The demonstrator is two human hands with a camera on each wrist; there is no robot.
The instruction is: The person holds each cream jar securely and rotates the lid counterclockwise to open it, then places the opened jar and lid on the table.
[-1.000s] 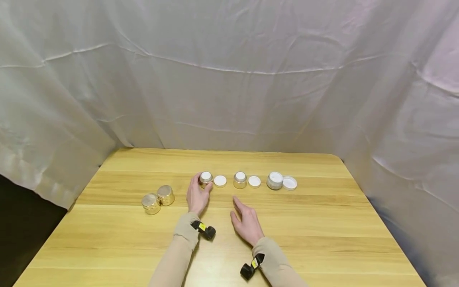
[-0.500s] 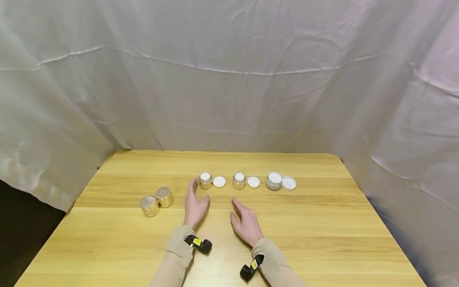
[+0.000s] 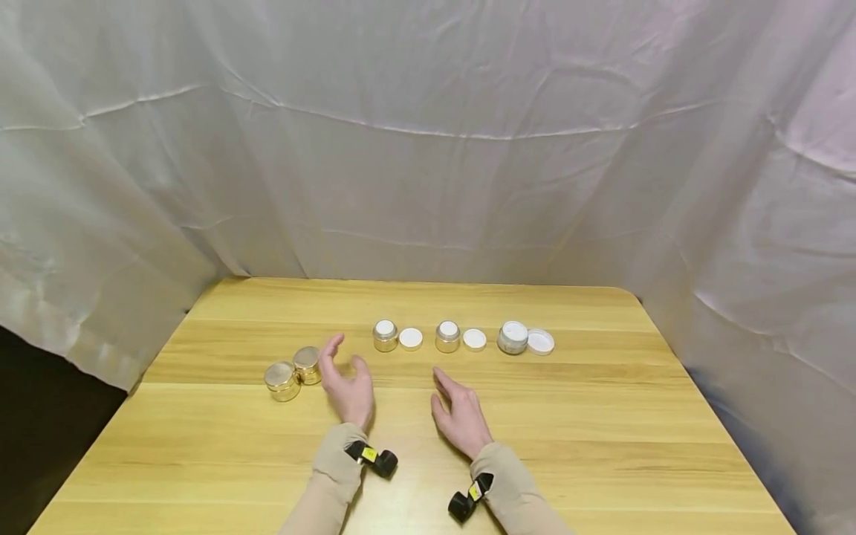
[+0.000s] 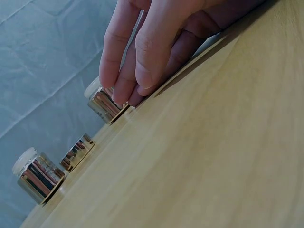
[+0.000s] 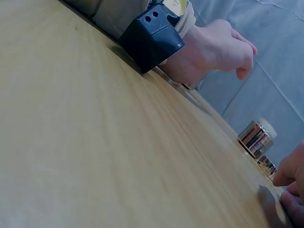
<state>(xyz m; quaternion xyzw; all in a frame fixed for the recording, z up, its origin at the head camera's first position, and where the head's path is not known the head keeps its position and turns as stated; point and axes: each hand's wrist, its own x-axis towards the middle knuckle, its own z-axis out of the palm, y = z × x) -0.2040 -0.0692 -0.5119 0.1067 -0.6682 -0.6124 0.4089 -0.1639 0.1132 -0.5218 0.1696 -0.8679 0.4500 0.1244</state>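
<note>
- A pale grey curtain (image 3: 428, 186) hangs in folds behind the table and along its sides.
- The light wooden table (image 3: 635, 446) carries everything else.
- Two beige sleeves (image 3: 317, 494) reach in from the near edge.
- The left hand (image 3: 348, 391) has its thumb and forefinger spread wide in a loose curve. It is just beside the farther gold jar (image 3: 307, 365) and partly overlaps it from above — whether it touches, I cannot tell.
- The right hand (image 3: 461, 418) lies low over the wood, fingers close together, thumb slightly apart, near the middle of the table.
- A black wrist camera (image 3: 373, 458) is strapped to each cuff.
- The nearer gold jar (image 3: 282, 381) stands upright with its neighbour, touching or nearly so, left of the left hand; both have gold tops.
- Farther back, one row: a wide greyish jar (image 3: 513, 339) at the right end, then a middle gold jar (image 3: 447, 339) and a left-end gold jar (image 3: 385, 338), all upright and white-topped.
- Smallest, the white-faced lids — a right lid (image 3: 540, 342), a middle lid (image 3: 475, 340), a left lid (image 3: 411, 339) — lie flat, one to the right of each jar in that row.
</note>
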